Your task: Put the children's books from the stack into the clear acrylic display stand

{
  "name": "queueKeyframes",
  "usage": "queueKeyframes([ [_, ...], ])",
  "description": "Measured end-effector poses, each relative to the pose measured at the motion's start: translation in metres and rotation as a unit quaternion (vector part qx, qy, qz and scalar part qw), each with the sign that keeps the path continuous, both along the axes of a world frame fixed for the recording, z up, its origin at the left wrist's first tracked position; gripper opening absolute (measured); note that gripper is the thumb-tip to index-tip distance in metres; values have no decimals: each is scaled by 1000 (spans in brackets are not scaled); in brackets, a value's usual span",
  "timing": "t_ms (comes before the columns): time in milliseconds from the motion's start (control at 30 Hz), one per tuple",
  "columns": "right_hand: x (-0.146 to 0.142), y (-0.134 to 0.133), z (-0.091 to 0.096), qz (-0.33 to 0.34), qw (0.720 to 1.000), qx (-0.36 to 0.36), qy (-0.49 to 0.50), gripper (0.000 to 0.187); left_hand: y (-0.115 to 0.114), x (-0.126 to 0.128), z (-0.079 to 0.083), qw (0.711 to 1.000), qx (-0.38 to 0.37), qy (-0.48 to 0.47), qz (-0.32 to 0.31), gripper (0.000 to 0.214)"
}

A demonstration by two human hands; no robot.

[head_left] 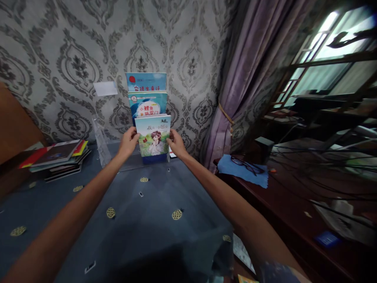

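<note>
"Pale blue and green: what is that cover between your hands?"

"A book (153, 137). My left hand (129, 142) pinches one edge, my right hand (177, 144) the other, holding it upright."

"How far along are you?"

"Two blue books (160, 100) already stand just behind my grip, apparently in the see-through plastic stand (101, 146). Mine is in front; I can't tell whether it is seated."

"What's left?"

"Probably just letting go of this one. A pile of magazines or books (57, 154) lies left of my grip on the tablecloth (159, 196), outside the stand."
</note>
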State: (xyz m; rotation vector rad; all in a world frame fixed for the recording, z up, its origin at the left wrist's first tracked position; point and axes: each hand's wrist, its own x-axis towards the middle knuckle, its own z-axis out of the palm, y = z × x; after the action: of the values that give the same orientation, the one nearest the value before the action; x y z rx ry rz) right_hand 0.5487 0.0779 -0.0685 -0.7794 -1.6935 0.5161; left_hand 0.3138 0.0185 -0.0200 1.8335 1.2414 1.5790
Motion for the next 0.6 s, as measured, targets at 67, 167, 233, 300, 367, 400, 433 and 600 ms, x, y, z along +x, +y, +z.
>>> queueKeyframes([
  [67, -2, 3, 5, -5, 1000, 18, -4, 40, 4, -2, 3, 1000, 23, 16, 7, 21],
  [167, -5, 2, 4, -19, 999, 31, -9, 37, 5, -3, 1, 998, 37, 39, 24, 22],
  [233, -5, 0, -1, -29, 999, 32, -16, 36, 5, -3, -5, 997, 44, 57, 34, 22],
  [300, -4, -2, -7, -35, 999, 26, -27, 35, 5, -3, -13, 995, 49, 72, 41, 22],
  [367, -3, -3, -14, -42, 998, 17, -39, 36, 6, -3, -21, 994, 51, 85, 46, 22],
  [400, -3, -3, -18, -50, 998, 13, -45, 36, 6, -3, -24, 993, 50, 92, 49, 22],
  [433, -2, -3, -21, -62, 997, 10, -51, 35, 7, -3, -28, 992, 49, 100, 52, 21],
  [600, 0, -8, -41, -122, 990, 11, -64, 25, 6, -2, -46, 980, 40, 162, 112, 19],
])
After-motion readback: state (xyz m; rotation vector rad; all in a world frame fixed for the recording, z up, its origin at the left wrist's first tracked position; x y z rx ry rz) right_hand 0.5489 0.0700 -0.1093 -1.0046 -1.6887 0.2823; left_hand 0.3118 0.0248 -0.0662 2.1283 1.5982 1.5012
